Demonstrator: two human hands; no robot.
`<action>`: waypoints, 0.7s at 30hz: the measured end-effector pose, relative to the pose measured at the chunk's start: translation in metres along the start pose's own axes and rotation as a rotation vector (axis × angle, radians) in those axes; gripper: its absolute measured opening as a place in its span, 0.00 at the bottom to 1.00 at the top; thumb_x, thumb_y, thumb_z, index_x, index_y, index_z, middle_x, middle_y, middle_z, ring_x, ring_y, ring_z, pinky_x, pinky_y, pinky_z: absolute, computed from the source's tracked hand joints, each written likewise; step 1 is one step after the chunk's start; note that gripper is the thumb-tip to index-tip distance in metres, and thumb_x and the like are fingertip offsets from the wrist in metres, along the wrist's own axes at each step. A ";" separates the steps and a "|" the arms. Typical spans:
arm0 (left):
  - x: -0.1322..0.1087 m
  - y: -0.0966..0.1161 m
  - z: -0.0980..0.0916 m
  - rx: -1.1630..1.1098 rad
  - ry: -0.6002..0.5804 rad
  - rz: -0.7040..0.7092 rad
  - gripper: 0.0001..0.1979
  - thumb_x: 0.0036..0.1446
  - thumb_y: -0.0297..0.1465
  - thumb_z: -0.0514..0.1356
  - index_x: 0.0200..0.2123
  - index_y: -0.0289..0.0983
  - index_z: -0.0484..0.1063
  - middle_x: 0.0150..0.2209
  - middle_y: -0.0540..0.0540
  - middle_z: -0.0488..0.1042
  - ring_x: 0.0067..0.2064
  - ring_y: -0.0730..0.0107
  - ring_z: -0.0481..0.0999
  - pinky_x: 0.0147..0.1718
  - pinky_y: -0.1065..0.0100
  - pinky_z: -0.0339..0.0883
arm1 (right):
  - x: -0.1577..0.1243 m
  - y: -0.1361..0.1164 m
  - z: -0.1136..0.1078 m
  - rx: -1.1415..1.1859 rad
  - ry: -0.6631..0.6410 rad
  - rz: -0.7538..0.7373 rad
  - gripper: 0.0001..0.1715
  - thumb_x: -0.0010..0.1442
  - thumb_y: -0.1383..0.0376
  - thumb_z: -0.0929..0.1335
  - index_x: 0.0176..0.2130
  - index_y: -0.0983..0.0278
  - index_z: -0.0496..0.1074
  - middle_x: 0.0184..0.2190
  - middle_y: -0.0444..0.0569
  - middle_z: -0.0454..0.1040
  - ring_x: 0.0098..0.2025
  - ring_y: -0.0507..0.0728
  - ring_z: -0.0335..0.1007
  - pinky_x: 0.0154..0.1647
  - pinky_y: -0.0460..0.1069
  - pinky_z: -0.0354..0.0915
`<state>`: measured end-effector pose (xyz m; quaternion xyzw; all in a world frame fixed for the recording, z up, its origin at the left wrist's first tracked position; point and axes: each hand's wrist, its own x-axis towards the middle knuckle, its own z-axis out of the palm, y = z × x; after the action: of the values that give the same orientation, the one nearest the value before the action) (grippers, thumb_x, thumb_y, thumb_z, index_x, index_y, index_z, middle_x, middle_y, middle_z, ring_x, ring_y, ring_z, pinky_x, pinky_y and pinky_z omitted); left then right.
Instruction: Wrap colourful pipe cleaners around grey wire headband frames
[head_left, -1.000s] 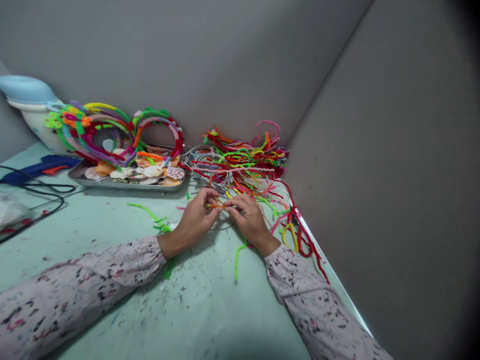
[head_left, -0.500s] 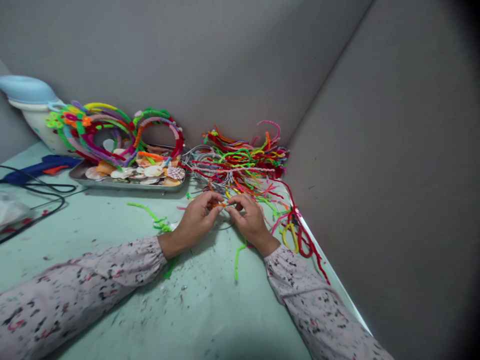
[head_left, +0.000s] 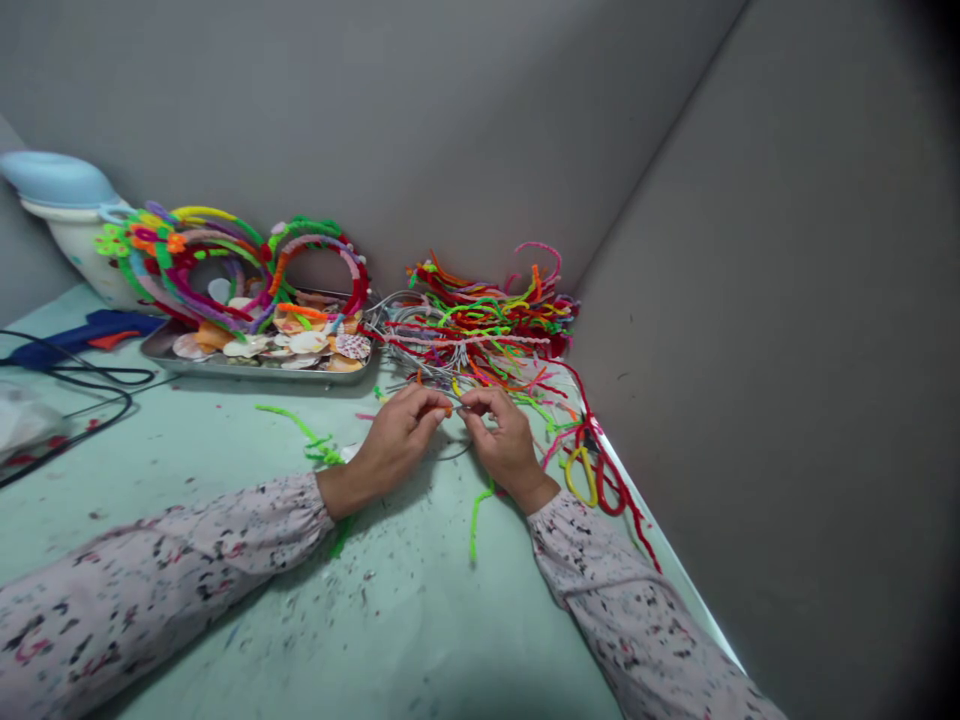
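Note:
Close together above the table, my two hands meet at a thin grey wire [head_left: 454, 457] that curves below them. My left hand [head_left: 394, 440] is closed, pinching a short orange pipe cleaner [head_left: 448, 411] between thumb and fingertips; most of it is hidden by the fingers. My right hand [head_left: 502, 440] pinches the wire right beside the orange end, thumb against forefinger. A bright green pipe cleaner [head_left: 474, 525] lies under the right wrist. Left of my left hand is a tangled green piece [head_left: 322, 448].
Behind the hands lies a heap of coloured pipe cleaners [head_left: 487, 320] and wires. A metal tray [head_left: 330, 377] holds shells, with wrapped hoops [head_left: 319, 240] standing in it. Yellow and red loops [head_left: 581, 478] sit at the right edge. A blue tool [head_left: 67, 340] and black cable [head_left: 112, 376] lie left.
The fingertips of my right hand have moved slightly right, away from the left. Less of the orange pipe cleaner shows now, and the hands otherwise stay in place.

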<state>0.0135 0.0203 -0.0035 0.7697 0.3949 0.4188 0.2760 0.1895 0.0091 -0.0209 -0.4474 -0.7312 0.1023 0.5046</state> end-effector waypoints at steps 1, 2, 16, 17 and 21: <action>0.000 0.000 0.000 0.003 -0.006 -0.005 0.07 0.61 0.30 0.53 0.36 0.37 0.71 0.34 0.48 0.71 0.39 0.66 0.70 0.39 0.65 0.62 | 0.000 0.000 0.000 0.001 -0.001 -0.013 0.07 0.59 0.70 0.66 0.39 0.61 0.70 0.38 0.48 0.74 0.40 0.55 0.70 0.42 0.51 0.67; 0.000 0.000 0.000 0.007 -0.011 -0.009 0.07 0.61 0.29 0.53 0.35 0.37 0.71 0.34 0.47 0.71 0.39 0.66 0.69 0.39 0.65 0.62 | 0.000 0.000 0.000 0.002 -0.001 -0.030 0.07 0.59 0.70 0.66 0.39 0.61 0.70 0.38 0.48 0.74 0.40 0.55 0.70 0.42 0.51 0.67; -0.001 0.004 0.001 0.042 -0.010 0.015 0.08 0.62 0.29 0.51 0.36 0.36 0.69 0.34 0.47 0.70 0.39 0.66 0.68 0.40 0.65 0.61 | 0.000 -0.002 0.000 0.008 0.017 -0.097 0.06 0.59 0.71 0.66 0.38 0.61 0.69 0.39 0.50 0.73 0.43 0.56 0.69 0.44 0.52 0.68; -0.001 0.003 0.001 0.043 -0.014 0.012 0.08 0.62 0.29 0.51 0.35 0.36 0.69 0.34 0.47 0.70 0.39 0.66 0.68 0.40 0.65 0.61 | 0.000 -0.002 0.000 0.008 0.019 -0.107 0.07 0.59 0.71 0.66 0.38 0.61 0.69 0.40 0.50 0.73 0.44 0.56 0.70 0.44 0.53 0.68; 0.000 0.001 0.001 0.029 -0.042 0.009 0.08 0.62 0.29 0.50 0.34 0.36 0.67 0.34 0.47 0.69 0.38 0.65 0.68 0.39 0.65 0.60 | 0.000 -0.002 0.000 -0.016 0.021 -0.147 0.08 0.58 0.72 0.66 0.38 0.60 0.69 0.41 0.50 0.74 0.46 0.57 0.70 0.47 0.54 0.68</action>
<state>0.0141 0.0195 -0.0034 0.7840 0.3916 0.3980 0.2714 0.1883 0.0079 -0.0194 -0.3977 -0.7576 0.0546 0.5147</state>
